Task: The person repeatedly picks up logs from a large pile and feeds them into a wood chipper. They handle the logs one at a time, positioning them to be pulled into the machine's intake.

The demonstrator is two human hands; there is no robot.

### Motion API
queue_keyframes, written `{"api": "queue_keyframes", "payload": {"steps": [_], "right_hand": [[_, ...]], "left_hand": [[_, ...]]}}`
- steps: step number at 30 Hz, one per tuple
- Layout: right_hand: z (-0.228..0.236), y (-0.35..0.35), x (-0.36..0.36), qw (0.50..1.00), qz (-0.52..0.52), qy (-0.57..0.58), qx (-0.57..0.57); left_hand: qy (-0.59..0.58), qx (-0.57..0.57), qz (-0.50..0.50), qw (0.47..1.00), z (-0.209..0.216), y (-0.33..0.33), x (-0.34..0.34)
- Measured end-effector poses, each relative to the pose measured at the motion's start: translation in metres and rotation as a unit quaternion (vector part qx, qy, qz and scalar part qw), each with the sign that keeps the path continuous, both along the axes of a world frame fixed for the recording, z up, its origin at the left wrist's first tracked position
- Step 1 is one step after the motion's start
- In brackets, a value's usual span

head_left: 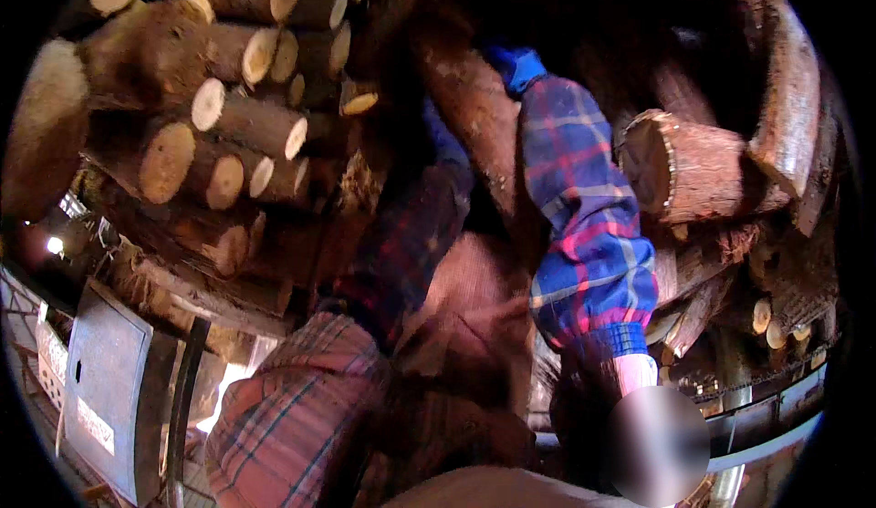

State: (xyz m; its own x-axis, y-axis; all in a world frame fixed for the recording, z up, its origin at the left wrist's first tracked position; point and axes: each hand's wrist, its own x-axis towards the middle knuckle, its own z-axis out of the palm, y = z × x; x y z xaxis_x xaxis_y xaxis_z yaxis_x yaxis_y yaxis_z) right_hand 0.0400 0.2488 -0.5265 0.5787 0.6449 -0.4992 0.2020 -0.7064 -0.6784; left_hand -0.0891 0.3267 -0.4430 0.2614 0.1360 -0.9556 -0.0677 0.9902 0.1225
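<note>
One mottled, reddish-brown log (473, 111) lies between blue-gloved hands (518, 68) (443, 132), whose grip I cannot tell.

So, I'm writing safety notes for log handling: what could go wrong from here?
The log between the left hand and right hand might slip or bump something unseen, as its far end is in shadow. The right arm's plaid sleeve could snag on the thick log close beside it. The piled logs on the left might roll if knocked.
</note>
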Motion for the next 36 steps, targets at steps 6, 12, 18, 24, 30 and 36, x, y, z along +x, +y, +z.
{"api": "queue_keyframes", "payload": {"steps": [6,12,18,24,30,36], "right_hand": [[-0.075,-0.028,-0.027,0.971,0.075,-0.119,0.193],[0.005,0.022,-0.004,0.996,-0.034,0.085,-0.019],[0.022,0.005,-0.006,0.976,-0.065,0.172,-0.119],[0.092,-0.056,-0.067,0.842,-0.290,0.443,-0.101],[0.243,-0.078,-0.122,0.957,-0.208,0.183,0.082],[0.461,-0.132,-0.053,0.777,-0.455,0.231,0.369]], "left_hand": [[0.010,-0.041,-0.031,0.999,0.012,-0.002,-0.009],[0.058,0.033,-0.005,0.998,-0.032,0.007,0.017],[0.032,0.003,-0.046,0.998,-0.008,-0.009,0.020],[0.022,-0.050,-0.153,0.987,0.123,-0.027,-0.026],[-0.050,-0.113,-0.388,0.913,0.322,-0.003,-0.025],[-0.220,-0.229,-0.669,0.671,0.416,0.041,0.007]]}}
